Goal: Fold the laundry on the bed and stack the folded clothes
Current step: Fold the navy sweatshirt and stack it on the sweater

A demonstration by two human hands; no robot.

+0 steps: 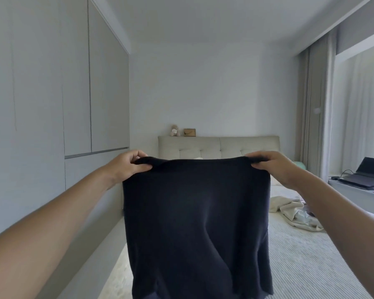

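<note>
A dark navy garment (194, 223) hangs in the air in the middle of the view, held up flat by its top edge, above the near part of the bed (300, 260). Its lower edge falls out of view at the bottom. The left hand (129, 164) pinches the top left corner, thumb underneath and fingers curled over the fabric. The right hand (272, 166) pinches the top right corner in the same way. Both arms reach forward, with the cloth stretched between them.

The bed has a pale ribbed cover and runs from near to far on the right. On it, to the right of the garment, lies a crumpled heap of cream and light-coloured clothes (294, 214), unfolded. At the far end stands a padded grey headboard (218, 146), and on its top ledge sit a small soft toy (175, 130) and a brown box (189, 132).

On the far right, an open laptop (367, 173) rests on a counter (354, 193) beside long curtains (317, 108). Grey wardrobe doors (52, 87) fill the left wall.
</note>
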